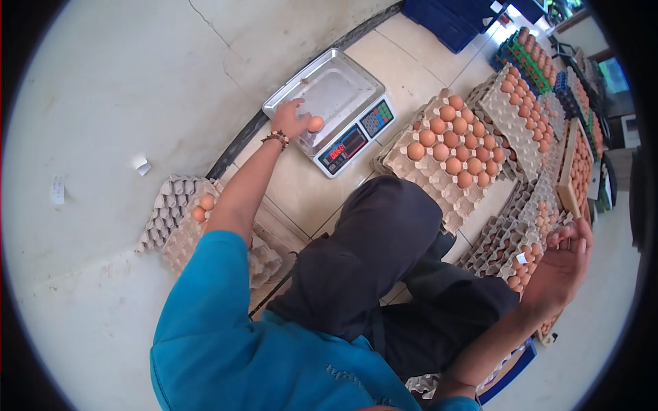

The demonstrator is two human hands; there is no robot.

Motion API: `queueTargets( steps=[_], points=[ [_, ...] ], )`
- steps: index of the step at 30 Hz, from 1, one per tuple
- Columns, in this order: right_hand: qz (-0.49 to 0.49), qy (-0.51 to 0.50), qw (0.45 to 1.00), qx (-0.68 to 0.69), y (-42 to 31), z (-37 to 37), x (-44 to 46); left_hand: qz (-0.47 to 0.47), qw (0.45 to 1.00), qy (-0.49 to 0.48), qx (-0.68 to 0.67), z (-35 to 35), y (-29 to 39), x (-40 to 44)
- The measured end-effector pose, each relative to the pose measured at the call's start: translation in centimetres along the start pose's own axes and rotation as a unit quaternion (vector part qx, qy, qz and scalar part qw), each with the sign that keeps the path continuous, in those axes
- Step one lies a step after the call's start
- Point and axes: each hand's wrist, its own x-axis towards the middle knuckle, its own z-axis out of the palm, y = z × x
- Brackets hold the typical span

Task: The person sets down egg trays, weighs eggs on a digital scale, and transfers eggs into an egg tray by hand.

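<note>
1 egg (316,124) sits on a scale's pan (353,82), where its weight registers, beside the left hand (290,121); whether its fingers grip is unclear. The right hand (556,270) curls loosely, apparently empty, near cardboard trays (495,240) cupped against rolling.

Head camera, one view: is looking forward and down from the person's head; is sitting close above the shirt (267,366) and trousers (380,240); is facing the scale (343,89) farther off; is showing a round, dark-edged field.

Cracked pale wall (123,89), dark baseboard (369,25), beige tiled floor (418,51)
</note>
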Motion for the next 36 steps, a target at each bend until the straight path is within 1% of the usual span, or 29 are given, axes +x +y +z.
queueTargets(
  steps=[3, 6, 9, 12, 15, 18, 21, 24, 26, 27, 28, 29, 30, 31, 33, 34, 36],
  points=[
    [0.017, 0.005, 0.999, 0.034, -0.1, -0.4, 0.2, -0.012, 0.998, -0.014, -0.064, -0.6, -2.0, 1.0],
    [0.015, -0.004, 0.999, 0.045, -0.1, -0.6, 0.4, -0.032, 0.997, -0.035, -0.065, -1.1, -2.2, 1.4],
    [0.011, -0.014, 0.998, 0.053, 0.0, -0.8, 0.5, -0.018, 0.996, -0.037, -0.074, -0.8, -1.9, 1.4],
    [0.007, -0.015, 0.999, 0.048, 0.1, -0.8, 0.7, -0.03, 0.993, -0.06, -0.094, -0.4, -0.7, 1.1],
    [0.012, -0.016, 0.998, 0.056, 0.1, -1.0, 0.6, -0.01, 0.993, -0.079, -0.09, -0.1, 0.2, 1.0],
    [0.015, -0.014, 0.998, 0.065, 0.1, -1.4, 0.8, 0.003, 0.995, -0.071, -0.066, 0.3, 0.9, 0.8],
    [0.015, -0.013, 0.998, 0.058, 0.2, -1.2, 0.7, 0.051, 0.993, -0.101, -0.026, 0.7, 1.0, 0.7],
    [0.025, -0.011, 0.998, 0.059, 0.1, -0.6, 0.5, 0.078, 0.991, -0.102, 0.03, 1.6, 0.8, 0.7],
    [0.024, 0.001, 0.999, 0.04, 0.3, -0.6, 0.7, 0.079, 0.996, -0.041, 0.003, 2.4, 0.7, 0.6],
    [0.019, 0.012, 1.0, 0.018, 0.7, -0.7, 0.9, 0.08, 0.997, -0.013, -0.012, 2.6, 0.8, 0.2],
    [0.013, 0.023, 1.0, -0.003, 0.9, -0.9, 1.0, 0.042, 0.993, -0.026, -0.11, 2.5, 1.0, 0.1],
    [0.015, 0.028, 0.999, 0.003, 1.0, -1.3, 1.1, 0.004, 0.978, -0.036, -0.207, 2.2, 1.1, 0.2],
    [0.018, 0.031, 0.999, 0.011, 1.1, -1.7, 1.1, -0.035, 0.952, -0.044, -0.3, 1.3, 1.2, 0.2],
    [0.024, 0.03, 0.999, 0.024, 1.3, -1.9, 1.4, -0.044, 0.919, -0.059, -0.387, -1.0, 2.5, -0.7],
    [0.024, 0.044, 0.998, 0.029, 1.8, -2.6, 1.9, -0.083, 0.862, -0.071, -0.494, -7.3, 5.9, -3.3],
    [0.033, 0.047, 0.998, 0.031, 1.9, -3.0, 1.9, -0.107, 0.829, -0.073, -0.544, -10.7, 6.7, -5.4],
    [0.053, 0.004, 0.996, 0.074, 1.9, -3.6, 1.8, -0.07, 0.859, -0.054, -0.505, -17.3, 7.0, -9.3]
  ],
)
